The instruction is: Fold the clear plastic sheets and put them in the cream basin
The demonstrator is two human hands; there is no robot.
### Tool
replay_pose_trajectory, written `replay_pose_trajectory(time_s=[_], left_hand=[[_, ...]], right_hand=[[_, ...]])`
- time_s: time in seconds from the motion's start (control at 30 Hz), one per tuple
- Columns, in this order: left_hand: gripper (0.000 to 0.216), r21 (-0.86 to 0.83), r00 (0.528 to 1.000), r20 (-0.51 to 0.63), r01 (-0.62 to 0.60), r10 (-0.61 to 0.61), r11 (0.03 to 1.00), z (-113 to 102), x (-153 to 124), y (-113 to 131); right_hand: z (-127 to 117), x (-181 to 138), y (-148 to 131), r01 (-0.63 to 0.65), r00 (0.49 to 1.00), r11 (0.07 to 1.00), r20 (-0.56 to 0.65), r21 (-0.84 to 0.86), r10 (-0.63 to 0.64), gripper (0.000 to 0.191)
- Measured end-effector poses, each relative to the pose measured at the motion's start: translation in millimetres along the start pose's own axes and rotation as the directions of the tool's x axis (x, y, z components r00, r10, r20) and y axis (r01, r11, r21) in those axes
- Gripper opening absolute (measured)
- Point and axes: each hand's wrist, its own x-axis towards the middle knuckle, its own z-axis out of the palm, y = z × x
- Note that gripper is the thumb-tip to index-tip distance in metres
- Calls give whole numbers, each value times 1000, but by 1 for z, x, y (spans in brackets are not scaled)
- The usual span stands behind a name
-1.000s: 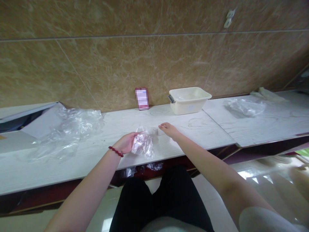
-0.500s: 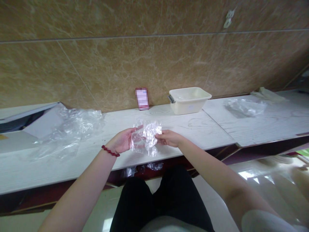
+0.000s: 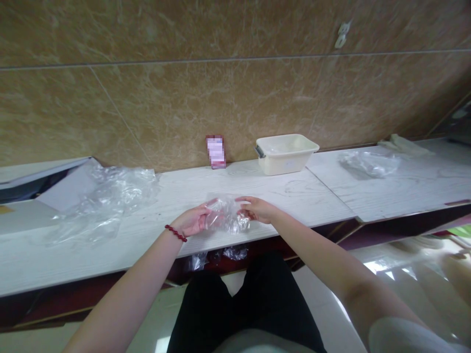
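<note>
A crinkled clear plastic bag (image 3: pixel 225 215) is held between my two hands, just above the white wood-grain counter (image 3: pixel 184 189). My left hand (image 3: pixel 195 219), with a red bead bracelet at the wrist, grips the bag's left side. At its right side is my right hand (image 3: pixel 257 210), fingers curled around the film. Parts of the fingers on both hands are blurred behind the shiny plastic. Whether anything lies inside the bag I cannot make out.
A cream plastic bin (image 3: pixel 287 159) with a grey handle stands by the tiled wall, near a propped-up blurred phone-like object (image 3: pixel 216 152). More clear bags (image 3: pixel 125 191) lie beside an open white box (image 3: pixel 69 184) at left. Another plastic bag (image 3: pixel 370 163) lies at right.
The bag has been bunched smaller between my hands. My left hand has moved slightly right, toward my right hand, whose fingers have shifted around the film.
</note>
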Motion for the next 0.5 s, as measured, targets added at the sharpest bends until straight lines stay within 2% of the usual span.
replay_pose_trajectory(time_s=[0.1, 0.2, 0.33, 0.5], left_hand=[[51, -28, 997, 4, -82, 83, 996, 2, 0, 3], [39, -81, 990, -25, -139, 137, 987, 3, 1, 3], [22, -190, 990, -25, -143, 141, 971, 2, 0, 3], [19, -310, 990, 23, -123, 137, 943, 7, -7, 7]], right_hand=[[3, -3, -7, 102, 995, 994, -20, 49, -101, 24], [5, -5, -11, 166, 986, 983, -34, 85, -163, 17], [4, -5, -11, 218, 976, 973, -25, 81, -217, 9], [3, -5, -7, 233, 971, 972, -62, 29, -231, 10]])
